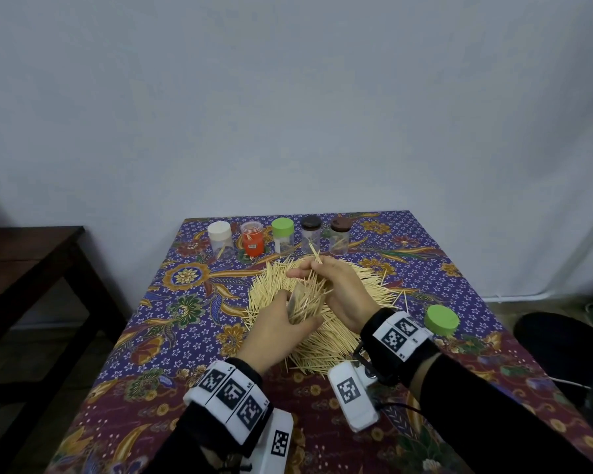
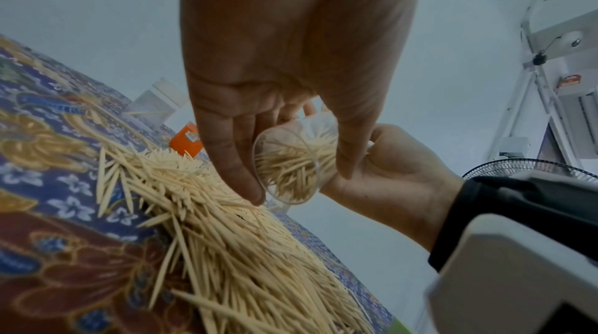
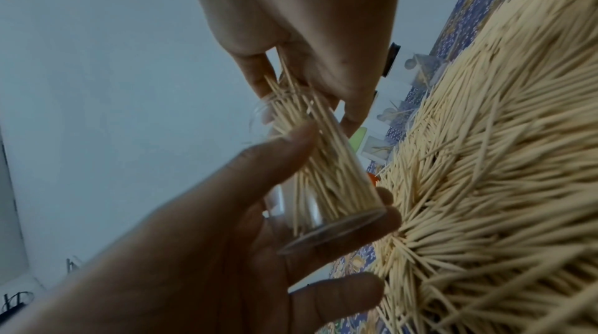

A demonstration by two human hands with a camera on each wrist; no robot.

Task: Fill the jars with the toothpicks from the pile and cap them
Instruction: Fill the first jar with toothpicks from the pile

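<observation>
A clear, straight-walled plastic jar (image 3: 327, 178), open at the top and tilted, is about half packed with pale wooden toothpicks that splay out past its mouth; it hangs just above the big loose toothpick pile (image 1: 326, 323) in the middle of the counter (image 1: 172, 340), which is covered in a blue, maroon and gold floral cloth. The left hand (image 1: 278, 328) grips the jar near its base, thumb on one side and fingers (image 3: 385, 216) curled round the other. The right hand (image 1: 336, 289) pinches a bundle of toothpicks (image 1: 310, 287) at the jar's mouth, its fingers closed together on them. A loose green cap (image 1: 441, 320) lies on the cloth to the right of the pile, well apart from the jar. Along the far edge stands a row of five jars: white-capped (image 1: 220, 238), orange (image 1: 252, 239), green-capped (image 1: 282, 235), black-capped (image 1: 311, 233) and brown-capped (image 1: 340, 235), each with only a few toothpicks inside. The orange jar carries a small label, too blurred to read. The black wristbands (image 1: 396, 343) bear square black-and-white coded markers with tiny characters that cannot be made out.
</observation>
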